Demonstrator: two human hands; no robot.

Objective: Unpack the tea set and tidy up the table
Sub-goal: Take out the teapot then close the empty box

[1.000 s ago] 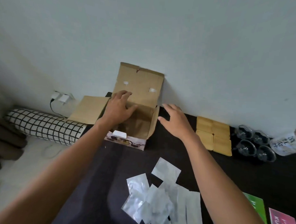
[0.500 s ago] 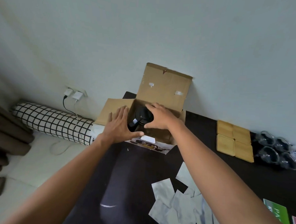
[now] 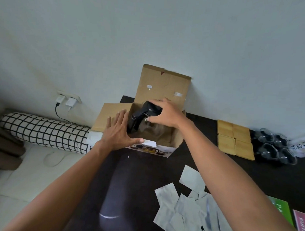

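An open cardboard box (image 3: pixel 165 86) stands at the far left end of the black table (image 3: pixel 141 173), its lid leaning on the wall. My right hand (image 3: pixel 164 114) grips the black lid of a glass teapot (image 3: pixel 139 116) with a black handle, held partly above the box opening. My left hand (image 3: pixel 120 131) lies flat with spread fingers on the box's front left edge, thumb along the front rim. The teapot's glass body is mostly hidden inside the box.
Four square bamboo coasters (image 3: pixel 234 139) lie by the wall to the right, with several glass cups (image 3: pixel 275 147) beyond them. Silver foil packets (image 3: pixel 190 206) are scattered at the near right beside green and pink cards (image 3: pixel 281 209). A checked bolster (image 3: pixel 42 132) lies on the floor at left.
My right hand went into the box, took hold of the teapot's lid and has lifted the pot a little higher. My left hand moved to the box's front left edge.
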